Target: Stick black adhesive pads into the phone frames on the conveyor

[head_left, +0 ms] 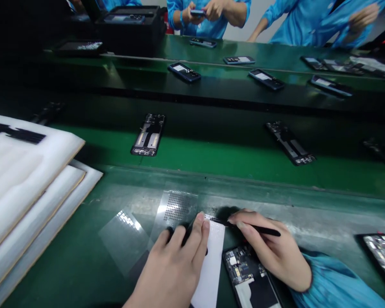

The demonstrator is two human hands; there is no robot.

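**Your left hand (pixel 170 267) lies open, pressing the thin white strip (pixel 210 265).**
Your right hand (pixel 271 252) grips black tweezers (pixel 256 229) at its top edge; it's light and flimsy, so lift by that edge.

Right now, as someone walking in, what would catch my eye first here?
Your eye would go first to the bottom centre, where the left hand rests on a white strip and the right hand brings a slim black tool to its top edge. Just above lies a clear plastic sheet. Farther ahead, opened phones sit on a green belt, and white foam pads are stacked at left.
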